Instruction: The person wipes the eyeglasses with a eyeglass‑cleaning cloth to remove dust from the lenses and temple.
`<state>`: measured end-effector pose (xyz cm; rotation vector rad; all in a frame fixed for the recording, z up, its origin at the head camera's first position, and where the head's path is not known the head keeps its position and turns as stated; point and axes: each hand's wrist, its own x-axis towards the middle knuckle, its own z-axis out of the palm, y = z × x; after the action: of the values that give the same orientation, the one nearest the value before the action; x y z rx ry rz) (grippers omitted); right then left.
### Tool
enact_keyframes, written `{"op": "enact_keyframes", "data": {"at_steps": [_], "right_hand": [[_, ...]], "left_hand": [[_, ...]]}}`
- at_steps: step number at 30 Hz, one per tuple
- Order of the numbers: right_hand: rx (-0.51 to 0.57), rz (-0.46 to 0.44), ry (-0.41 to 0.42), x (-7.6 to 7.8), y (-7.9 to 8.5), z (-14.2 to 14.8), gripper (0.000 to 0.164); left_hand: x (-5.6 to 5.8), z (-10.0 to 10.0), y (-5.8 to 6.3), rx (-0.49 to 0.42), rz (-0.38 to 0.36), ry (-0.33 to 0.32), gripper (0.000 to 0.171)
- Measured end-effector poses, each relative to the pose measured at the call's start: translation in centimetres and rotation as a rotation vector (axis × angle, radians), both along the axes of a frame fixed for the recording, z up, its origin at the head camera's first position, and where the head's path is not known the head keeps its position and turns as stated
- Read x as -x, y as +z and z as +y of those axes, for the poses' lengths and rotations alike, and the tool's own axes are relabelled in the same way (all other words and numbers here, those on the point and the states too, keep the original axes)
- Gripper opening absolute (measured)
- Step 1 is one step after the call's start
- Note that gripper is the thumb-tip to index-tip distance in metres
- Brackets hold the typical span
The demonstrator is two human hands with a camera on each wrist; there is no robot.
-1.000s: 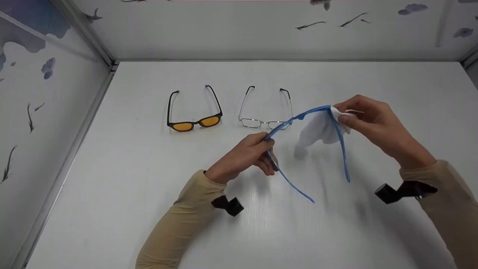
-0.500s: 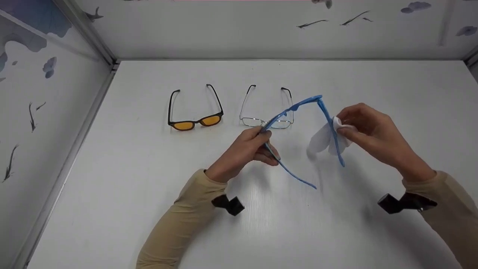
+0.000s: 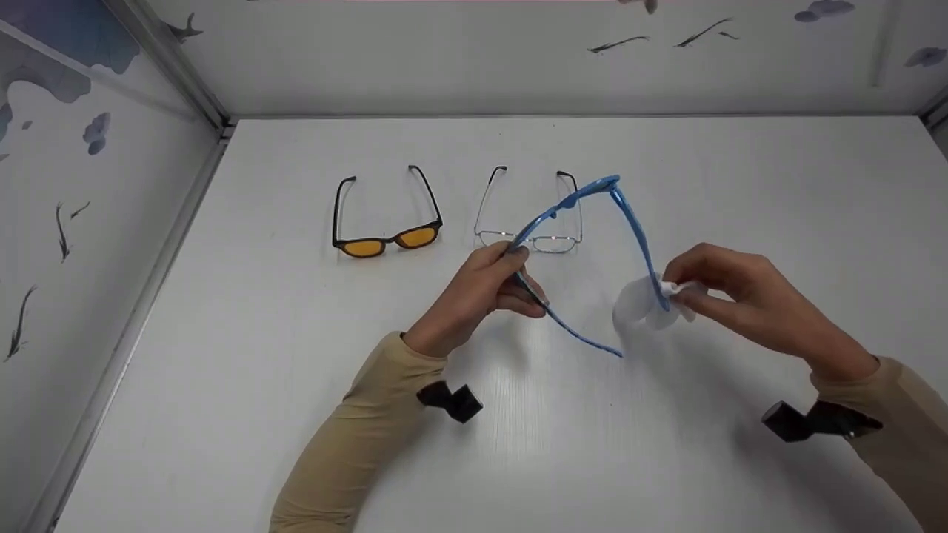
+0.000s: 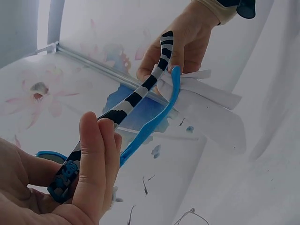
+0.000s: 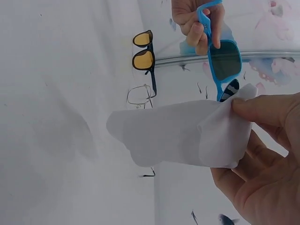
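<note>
My left hand (image 3: 485, 292) grips a pair of blue-framed sunglasses (image 3: 628, 215) by one front corner, holding them above the table. A dark lens (image 5: 226, 61) shows in the right wrist view, and one striped black-and-white temple arm (image 4: 136, 96) in the left wrist view. At the far temple's end, my right hand (image 3: 748, 300) pinches a thin white cloth (image 3: 635, 307) folded against the tip. The cloth's loose part hangs down to the left of those fingers. In the right wrist view, the cloth (image 5: 164, 133) hides most of that temple.
Black-framed glasses with orange lenses (image 3: 363, 249) lie unfolded at the back left of the white table (image 3: 222, 370). Beside them are wire-rimmed glasses (image 3: 555, 246), partly behind the blue sunglasses. Patterned panels (image 3: 474, 59) wall off the back and left.
The right hand and cloth have slid from the frame's hinge corner down the temple to its tip, toward the person. The blue sunglasses have shifted slightly left, their far corner moving up and left.
</note>
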<state>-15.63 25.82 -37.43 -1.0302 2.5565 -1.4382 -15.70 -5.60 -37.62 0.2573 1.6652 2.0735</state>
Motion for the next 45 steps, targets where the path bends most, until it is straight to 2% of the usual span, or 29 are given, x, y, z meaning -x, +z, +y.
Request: {"op": "enact_keyframes", "data": {"at_steps": [6,12,15,17,24,29,35,40,45], "right_hand": [[0.003,-0.011,-0.106,1.5,-0.1,-0.6,0.029],[0.035,-0.018,-0.25,3.1,0.0,-1.3,0.023],[0.063,-0.028,-0.284,3.5,0.1,-1.6,0.022],[0.078,-0.036,-0.292,3.6,0.1,-1.7,0.023],[0.05,-0.03,-0.259,2.6,-0.1,-2.3,0.024],[0.034,-0.031,-0.183,1.3,-0.4,-2.4,0.027],[0.031,-0.011,-0.119,0.2,-0.2,-1.8,0.03],[0.03,0.02,-0.085,-0.1,0.7,-1.1,0.034],[0.012,0.008,-0.063,-0.4,1.7,-1.0,0.039]], "left_hand": [[0.0,0.1,-0.1,0.027,0.021,-0.071,0.019],[-0.2,0.4,-0.2,0.065,-0.01,-0.162,0.019],[-0.3,0.5,-0.2,0.069,-0.012,-0.173,0.018],[-0.3,0.5,-0.2,0.062,-0.007,-0.152,0.017],[0.0,0.4,-0.1,-0.014,-0.01,0.022,0.018],[0.5,-0.2,-0.1,-0.02,-0.014,0.094,0.018],[1.1,-0.8,-0.4,0.003,-0.022,0.091,0.017],[1.3,-1.1,-0.4,0.031,-0.011,0.067,0.017],[1.4,-1.2,-0.3,0.069,-0.011,0.051,0.018]]}}
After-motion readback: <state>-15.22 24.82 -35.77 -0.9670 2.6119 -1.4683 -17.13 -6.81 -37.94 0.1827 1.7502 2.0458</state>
